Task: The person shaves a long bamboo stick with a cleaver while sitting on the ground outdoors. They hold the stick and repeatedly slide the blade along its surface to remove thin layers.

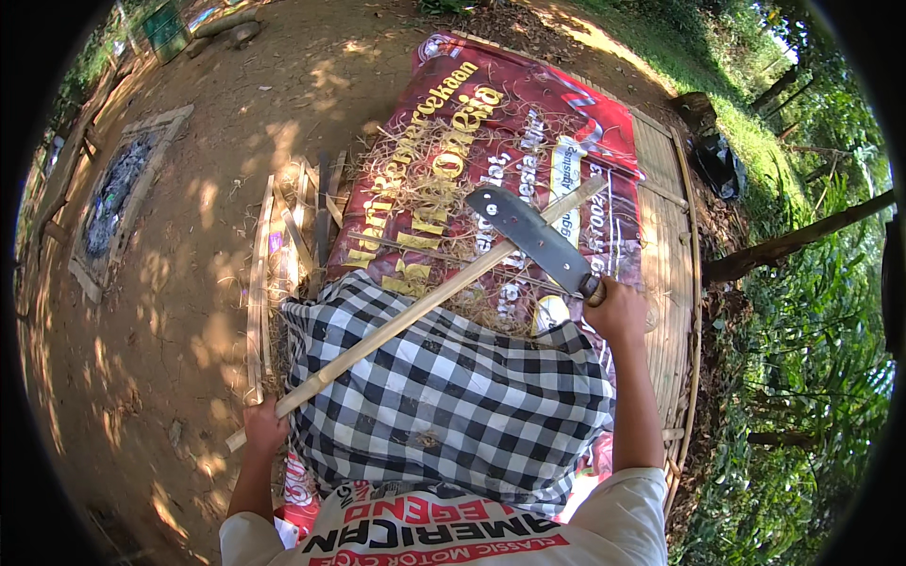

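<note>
"Across the person's lap, over the black-and-white checked cloth (453, 377), what runs there?"

"One long pale stick (396, 327), slanting from the lower left up to the right, its far end over the maroon banner (606, 137)."

"And who has hold of it?"

"The left hand (265, 426), fingers wrapped round it near the lower end; a short stub pokes out past the fist."

"What about the right hand (618, 311)?"

"Curled tight around the handle of a machete (533, 236). Its dark, broad blade has small holes and points up and to the left, crossing above the stick's upper part."

"Is the blade touching the stick?"

"I can't tell from this angle."

"What lies around them?"

"Curly shavings (425, 179) are strewn over the banner, which covers much of a bamboo platform (666, 255). Slender split strips (257, 292) lie left of the banner, beyond the left hand. Farther left, a framed bed of ash (118, 193) sits on the bare earth (217, 255)."
</note>
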Tool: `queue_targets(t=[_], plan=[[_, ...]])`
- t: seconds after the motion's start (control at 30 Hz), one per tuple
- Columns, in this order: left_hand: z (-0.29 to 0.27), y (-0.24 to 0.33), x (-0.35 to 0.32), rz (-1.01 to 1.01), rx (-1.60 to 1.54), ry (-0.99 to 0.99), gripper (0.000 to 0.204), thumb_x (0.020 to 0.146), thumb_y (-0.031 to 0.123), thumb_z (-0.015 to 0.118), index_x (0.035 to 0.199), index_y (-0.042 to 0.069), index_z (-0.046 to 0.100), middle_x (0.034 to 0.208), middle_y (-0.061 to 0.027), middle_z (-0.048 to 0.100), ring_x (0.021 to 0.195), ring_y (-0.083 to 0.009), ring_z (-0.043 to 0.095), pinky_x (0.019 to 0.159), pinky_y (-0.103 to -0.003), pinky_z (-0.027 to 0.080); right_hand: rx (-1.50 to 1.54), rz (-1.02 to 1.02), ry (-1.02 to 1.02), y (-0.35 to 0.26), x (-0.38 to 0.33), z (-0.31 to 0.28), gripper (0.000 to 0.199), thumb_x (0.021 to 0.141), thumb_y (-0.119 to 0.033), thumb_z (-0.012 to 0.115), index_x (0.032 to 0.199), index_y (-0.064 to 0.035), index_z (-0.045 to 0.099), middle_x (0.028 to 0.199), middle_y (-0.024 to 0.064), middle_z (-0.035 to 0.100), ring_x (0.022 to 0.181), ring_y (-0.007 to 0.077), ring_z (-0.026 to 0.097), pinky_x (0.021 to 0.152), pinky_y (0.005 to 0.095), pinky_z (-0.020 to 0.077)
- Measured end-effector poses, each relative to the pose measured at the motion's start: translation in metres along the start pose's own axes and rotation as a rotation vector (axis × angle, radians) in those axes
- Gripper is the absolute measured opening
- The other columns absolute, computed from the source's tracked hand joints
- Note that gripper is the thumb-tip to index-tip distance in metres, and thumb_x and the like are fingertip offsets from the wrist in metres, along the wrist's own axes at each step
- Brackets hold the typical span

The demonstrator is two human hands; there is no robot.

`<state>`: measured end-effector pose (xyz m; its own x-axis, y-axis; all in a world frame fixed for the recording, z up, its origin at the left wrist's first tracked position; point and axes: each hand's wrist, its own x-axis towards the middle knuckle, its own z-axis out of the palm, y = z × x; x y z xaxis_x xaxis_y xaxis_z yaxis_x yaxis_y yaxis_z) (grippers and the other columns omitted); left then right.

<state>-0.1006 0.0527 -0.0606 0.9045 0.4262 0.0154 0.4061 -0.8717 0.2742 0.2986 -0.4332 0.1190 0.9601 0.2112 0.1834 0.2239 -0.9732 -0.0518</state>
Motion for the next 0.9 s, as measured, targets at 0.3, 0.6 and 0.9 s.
queue_targets(t=[0.3, 0.6, 0.9], plan=[[-0.020, 0.018, 0.025, 0.074, -0.008, -0.025, 0.029, 0.065, 0.012, 0.062, 0.092, 0.001, 0.063, 0.072, -0.0199, 0.062, 0.066, -0.0408, 0.060, 0.066, -0.049, 0.048, 0.106, -0.298, -0.222, -0.062, -0.050, 0.029, 0.025, 0.065, -0.024, 0.064, 0.081, -0.0057, 0.062, 0.065, 0.0180, 0.064, 0.061, 0.0361, 0.065, 0.060, 0.0448, 0.0519], [-0.017, -0.013, -0.022, 0.057, -0.042, -0.062, 0.027, 0.062, 0.010, 0.059, 0.087, -0.002, 0.061, 0.063, -0.0216, 0.059, 0.059, -0.0424, 0.059, 0.059, -0.050, 0.049, 0.087, -0.026, -0.120, -0.008, -0.030, 0.028, 0.022, 0.068, -0.026, 0.065, 0.076, -0.0059, 0.063, 0.064, 0.0185, 0.064, 0.062, 0.0365, 0.065, 0.066, 0.0485, 0.0522], [-0.038, -0.037, -0.022, 0.048, 0.054, -0.072, 0.023, 0.064, 0.011, 0.061, 0.085, 0.002, 0.062, 0.064, -0.0215, 0.060, 0.060, -0.0395, 0.061, 0.060, -0.049, 0.050, 0.020, -0.176, -0.197, -0.026, -0.045, 0.028, 0.023, 0.065, -0.025, 0.064, 0.078, -0.0058, 0.062, 0.068, 0.0174, 0.066, 0.065, 0.0347, 0.066, 0.065, 0.0443, 0.0521]])
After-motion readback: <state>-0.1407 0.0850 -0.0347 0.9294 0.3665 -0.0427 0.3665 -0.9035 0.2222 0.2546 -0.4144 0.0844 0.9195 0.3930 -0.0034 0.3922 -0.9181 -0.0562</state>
